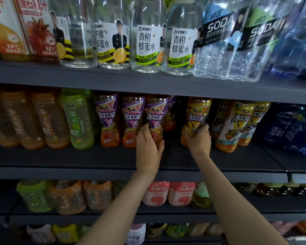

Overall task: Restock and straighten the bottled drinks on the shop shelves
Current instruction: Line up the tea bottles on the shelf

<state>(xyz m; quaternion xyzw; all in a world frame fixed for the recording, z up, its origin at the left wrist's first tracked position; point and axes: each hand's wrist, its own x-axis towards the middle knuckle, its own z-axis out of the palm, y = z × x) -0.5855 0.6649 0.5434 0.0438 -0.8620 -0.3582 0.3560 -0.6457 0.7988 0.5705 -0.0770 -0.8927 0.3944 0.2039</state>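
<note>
dark shop shelves (148, 156) packed with bottled drinks, left hand (148, 144) gripping purple-label iced tea bottle (155, 117) on middle shelf, right hand (199, 140) fingers wrapped round yellow-label iced tea bottle (197, 115) just beside

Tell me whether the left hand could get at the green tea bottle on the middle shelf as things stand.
Probably not yet: the left hand grips a purple-label iced tea bottle. The green tea bottle stands at the shelf front with nothing before it.

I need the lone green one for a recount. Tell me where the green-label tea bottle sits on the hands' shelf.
The green tea bottle stands left of centre on the middle shelf, between the orange tea bottles and the purple-label iced teas.
</note>
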